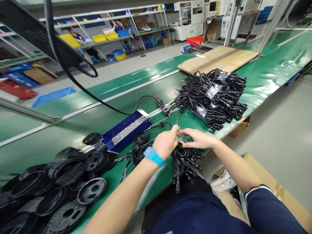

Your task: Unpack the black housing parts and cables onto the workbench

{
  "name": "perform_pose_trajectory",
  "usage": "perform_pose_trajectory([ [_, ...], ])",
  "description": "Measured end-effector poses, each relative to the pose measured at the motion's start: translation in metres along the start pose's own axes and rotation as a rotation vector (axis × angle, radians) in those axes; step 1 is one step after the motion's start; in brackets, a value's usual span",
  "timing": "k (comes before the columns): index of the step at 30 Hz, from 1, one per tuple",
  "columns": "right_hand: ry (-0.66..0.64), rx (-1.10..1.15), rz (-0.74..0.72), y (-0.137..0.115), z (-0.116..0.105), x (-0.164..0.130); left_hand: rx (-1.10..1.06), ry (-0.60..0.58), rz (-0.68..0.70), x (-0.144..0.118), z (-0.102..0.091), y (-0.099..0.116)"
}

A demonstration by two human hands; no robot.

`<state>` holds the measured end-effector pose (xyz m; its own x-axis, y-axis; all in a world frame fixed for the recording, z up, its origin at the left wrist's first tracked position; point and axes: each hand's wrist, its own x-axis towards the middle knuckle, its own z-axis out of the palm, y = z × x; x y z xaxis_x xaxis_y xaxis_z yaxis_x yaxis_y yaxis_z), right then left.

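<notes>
My left hand (166, 142), with a blue strap (154, 156) round its wrist, is closed in a pinch on a black cable. The thin wire end of that cable stands up above the thumb. Close beside it, my right hand (198, 138) has its thumb and fingers apart, with the fingertips near the left hand. Below both hands lies a bundle of black cables (181, 159) with connector ends, hanging toward the table's front edge. Clear wrap shows between the hands. Whether my right fingertips touch the cable is hard to see.
A blue bin (126, 130) of small metal pieces stands left of my hands. Round black plastic housings (60, 185) pile up at left. Taped cable bundles (214, 97) lie at right, before a cardboard sheet (219, 58). An open carton (258, 162) stands below.
</notes>
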<state>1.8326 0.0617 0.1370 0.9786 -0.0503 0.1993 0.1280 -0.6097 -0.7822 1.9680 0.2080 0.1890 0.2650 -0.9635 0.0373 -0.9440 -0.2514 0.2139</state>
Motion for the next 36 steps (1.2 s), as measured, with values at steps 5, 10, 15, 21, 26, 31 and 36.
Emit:
perform_pose_trajectory([
  [5,0.162,0.037,0.003,0.003,0.016,0.014,-0.45,0.038,-0.108,-0.003,0.004,-0.014],
  [10,0.259,-0.022,-0.02,0.003,0.014,0.016,-0.881,-0.044,-0.23,-0.004,0.013,-0.026],
  [15,0.272,-0.199,-0.105,0.004,0.024,0.015,-1.037,-0.076,-0.32,0.001,0.021,-0.032],
  [21,0.287,-0.378,-0.14,0.009,0.034,0.017,-1.026,-0.127,-0.37,0.001,0.015,-0.036],
  [26,-0.095,0.192,0.027,0.009,0.007,0.027,-0.888,-0.01,-0.083,-0.019,0.014,-0.032],
  [31,-0.263,0.746,0.338,0.022,0.005,0.036,-0.134,0.335,0.329,-0.028,0.025,-0.031],
  [36,-0.294,0.845,0.412,0.028,0.01,0.036,0.117,0.47,0.647,-0.019,0.022,-0.035],
])
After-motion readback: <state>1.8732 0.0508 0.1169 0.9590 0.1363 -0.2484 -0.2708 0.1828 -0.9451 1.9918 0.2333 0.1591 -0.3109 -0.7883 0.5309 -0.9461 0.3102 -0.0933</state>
